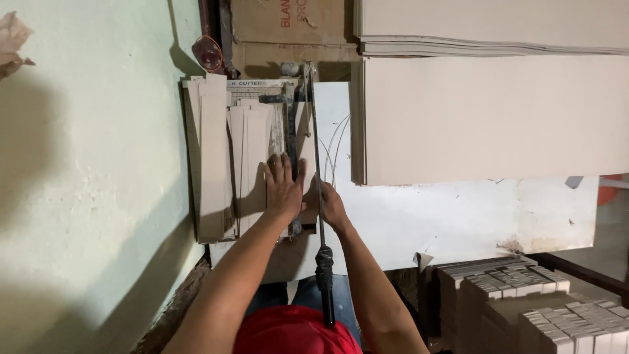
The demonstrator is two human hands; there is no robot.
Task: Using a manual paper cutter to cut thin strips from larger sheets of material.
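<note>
My left hand lies flat with its fingers spread on beige cardboard strips on the bed of a paper cutter. The cutter's long blade arm runs toward me and ends in a black handle that neither hand holds. My right hand sits just right of the arm. Its fingers reach under the arm toward a cardboard piece and are hidden there. A stack of cut strips lies left of the bed.
A pale green wall stands close on the left. Large beige boards cover the white table to the right. Stacks of small cut pieces fill the lower right. A brown carton stands behind the cutter.
</note>
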